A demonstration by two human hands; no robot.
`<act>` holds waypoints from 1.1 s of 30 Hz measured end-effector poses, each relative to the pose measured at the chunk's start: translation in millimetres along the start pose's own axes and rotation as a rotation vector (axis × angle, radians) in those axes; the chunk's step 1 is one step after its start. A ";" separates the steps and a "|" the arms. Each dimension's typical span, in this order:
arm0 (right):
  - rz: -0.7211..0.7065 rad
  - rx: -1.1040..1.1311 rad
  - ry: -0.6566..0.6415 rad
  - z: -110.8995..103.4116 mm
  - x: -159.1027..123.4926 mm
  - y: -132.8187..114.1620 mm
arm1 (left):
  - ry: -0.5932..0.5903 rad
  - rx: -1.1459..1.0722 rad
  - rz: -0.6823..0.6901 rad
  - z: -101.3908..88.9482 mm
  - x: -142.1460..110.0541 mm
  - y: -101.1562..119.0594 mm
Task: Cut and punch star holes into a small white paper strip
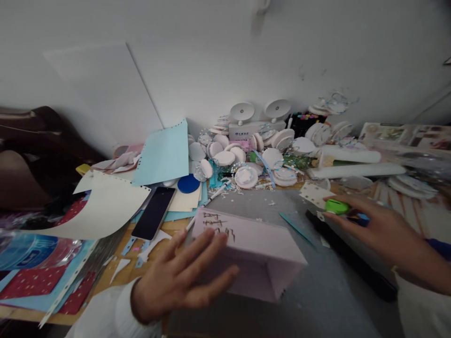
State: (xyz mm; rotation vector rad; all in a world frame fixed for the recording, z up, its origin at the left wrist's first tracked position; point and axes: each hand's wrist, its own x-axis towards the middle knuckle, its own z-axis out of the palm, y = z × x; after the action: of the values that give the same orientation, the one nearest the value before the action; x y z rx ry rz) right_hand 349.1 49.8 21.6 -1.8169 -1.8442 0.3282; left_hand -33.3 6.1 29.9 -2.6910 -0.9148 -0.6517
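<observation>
Desk: cluttered worktop (317, 300), grey mat under both hands; wall right behind.
Paper heaps: cream sheet (105, 206) + pale blue sheet (165, 155) up and to the left of the left hand, red/blue scraps below them.
Pink folded card: pink folded card (246, 244) stands tent-like on the mat, dark marks on its top face; directly under and ahead of the left hand's fingertips, well left of the right hand.
Disc pile: white round discs (246, 159) w/ beads & trimmings, far ahead of both hands, by the wall.
Phone: dark phone (154, 212) lies flat, just up-left of the left hand, apart from it.
L hand: left hand (179, 277) spread wide, fingers flat over the near edge of the card; looks to touch it, grips nothing. Blurred, so contact not certain.
R hand: right hand (373, 225) fingers closed around a small green tool (336, 206), blue bit showing under the palm; what kind of tool, can't tell.
Black strip: dark bar (352, 258) lies on the mat just under the right hand.
Doing it well: my read — press the card w/ a flat palm near the fold so it won't slide or collapse, keep fingertips off the marked face, bring the green tool in low and slow.
</observation>
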 end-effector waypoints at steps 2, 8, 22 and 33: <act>-0.116 -0.056 -0.066 12.9 7.2 3.4 | 0.127 0.048 0.100 -2.4 0.9 7.0; -0.327 -0.136 -0.141 58.8 40.9 25.4 | 0.357 0.217 0.428 1.0 5.8 1.1; -0.542 -0.469 -0.072 71.0 55.6 15.9 | 0.490 0.332 0.436 22.8 -9.8 -8.5; -0.686 0.170 0.174 58.9 -16.8 -44.5 | 0.327 0.296 0.311 6.3 -9.9 -21.3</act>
State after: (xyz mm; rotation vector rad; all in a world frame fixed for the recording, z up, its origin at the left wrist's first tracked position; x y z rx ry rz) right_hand 279.8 41.4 -7.6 -0.9807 -2.0998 0.0628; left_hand -51.4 19.7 21.1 -2.3026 -0.4550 -0.7840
